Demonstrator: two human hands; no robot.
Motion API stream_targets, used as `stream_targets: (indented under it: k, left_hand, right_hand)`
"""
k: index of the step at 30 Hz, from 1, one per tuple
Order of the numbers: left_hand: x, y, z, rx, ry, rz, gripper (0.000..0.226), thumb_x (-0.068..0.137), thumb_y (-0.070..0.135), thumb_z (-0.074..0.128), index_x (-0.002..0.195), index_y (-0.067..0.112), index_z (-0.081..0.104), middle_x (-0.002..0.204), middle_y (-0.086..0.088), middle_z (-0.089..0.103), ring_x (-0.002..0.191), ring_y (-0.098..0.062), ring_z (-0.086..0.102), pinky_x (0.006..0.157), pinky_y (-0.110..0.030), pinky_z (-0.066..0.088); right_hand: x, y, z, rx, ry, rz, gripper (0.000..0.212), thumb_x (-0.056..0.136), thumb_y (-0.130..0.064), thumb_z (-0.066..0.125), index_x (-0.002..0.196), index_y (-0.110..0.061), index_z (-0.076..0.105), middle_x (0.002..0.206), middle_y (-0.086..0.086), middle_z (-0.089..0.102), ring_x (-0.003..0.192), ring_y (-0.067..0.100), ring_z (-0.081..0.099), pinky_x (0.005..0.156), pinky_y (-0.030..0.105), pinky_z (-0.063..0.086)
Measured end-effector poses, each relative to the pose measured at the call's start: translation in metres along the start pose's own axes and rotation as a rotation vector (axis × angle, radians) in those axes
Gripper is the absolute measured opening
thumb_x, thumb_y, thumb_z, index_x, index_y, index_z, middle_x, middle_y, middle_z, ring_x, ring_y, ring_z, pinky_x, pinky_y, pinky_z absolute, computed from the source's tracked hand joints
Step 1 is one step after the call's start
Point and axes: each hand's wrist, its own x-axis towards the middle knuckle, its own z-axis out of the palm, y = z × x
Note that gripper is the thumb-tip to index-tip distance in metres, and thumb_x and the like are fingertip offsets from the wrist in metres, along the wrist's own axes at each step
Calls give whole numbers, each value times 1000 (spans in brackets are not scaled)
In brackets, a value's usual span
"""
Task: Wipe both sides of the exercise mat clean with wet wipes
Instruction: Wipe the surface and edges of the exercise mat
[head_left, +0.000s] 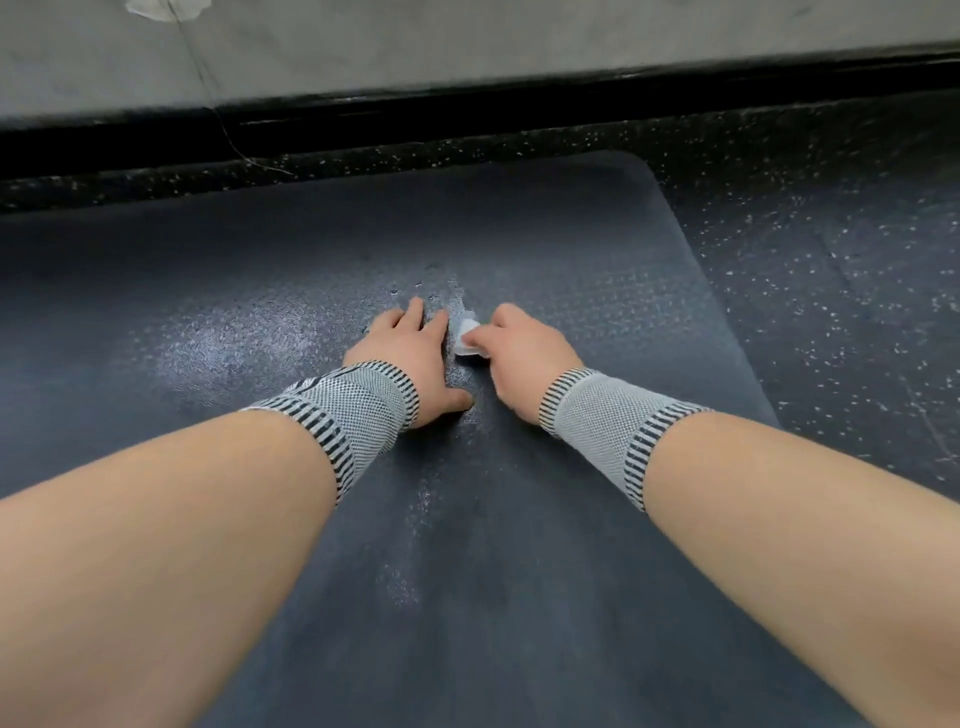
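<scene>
Both hands are stretched out to the middle of the exercise mat (545, 249), side by side and just apart. The left hand (410, 358) lies flat, palm down, its fingers straight and spread on the mat and its thumb pointing toward the right hand. The right hand (519, 353) has its fingers curled round one small white wet wipe (466, 336), bunched up and pressed to the mat. The wipe sticks out from the left side of that hand, in the narrow gap between the two hands, just beside the left hand's fingers; whether it touches them cannot be told.

One mat is in view. It is dark blue-grey, spread flat on the floor (831, 270), reaching from the near edge of the view out to a rounded far right corner, and running off the view on the left. Its surface shows a pale, mottled sheen around and to the left of the hands, and a paler streak running from the hands back toward the near side.

Each wrist wears one grey knitted wrist band with black stripes at its edges, two in all: left wrist band (348, 410), right wrist band (602, 421).

The floor is black with light speckles. On the far side a black baseboard (519, 98) runs along the foot of a grey wall (519, 36).
</scene>
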Motion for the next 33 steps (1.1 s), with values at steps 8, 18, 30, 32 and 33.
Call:
stream_targets:
  k: [8, 18, 30, 32, 33]
  left_hand:
    - [-24, 4, 28, -47, 240, 50, 67, 90, 57, 51, 147, 24, 35, 158, -1, 23, 144, -26, 17, 115, -46, 28]
    - [-50, 11, 37, -18, 194, 151, 64, 91, 50, 51, 146, 22, 34, 154, 1, 26, 140, -25, 24, 108, -47, 35]
    - [-69, 20, 39, 87, 114, 218, 72, 88, 53, 55, 147, 20, 29, 156, 0, 20, 142, -25, 20, 110, -48, 31]
    - [-75, 22, 41, 105, 102, 259, 76, 85, 57, 56, 147, 21, 29, 156, 0, 19, 142, -24, 21, 109, -47, 31]
    - [-78, 23, 42, 119, 88, 279, 78, 84, 59, 56, 147, 22, 29, 157, 0, 19, 142, -24, 20, 109, -46, 31]
  right_hand:
    - [-24, 46, -8, 8, 178, 526, 38, 84, -6, 52, 119, -18, 56, 107, 10, 43, 80, 29, 50, 73, 29, 37]
    - [-49, 54, -23, -163, -10, 182, 38, 84, -8, 55, 121, -18, 54, 113, 13, 45, 95, 36, 56, 80, 37, 44]
    - [-78, -4, 5, -52, -81, 55, 33, 88, -8, 51, 120, -16, 51, 109, 9, 46, 90, 32, 56, 72, 32, 38]
    - [-86, 6, -4, -114, -166, -54, 36, 87, -7, 51, 121, -18, 50, 109, 8, 45, 91, 31, 55, 74, 34, 41]
    - [-87, 15, -11, -161, -197, -63, 38, 85, -6, 53, 121, -19, 49, 109, 7, 45, 92, 31, 56, 75, 34, 42]
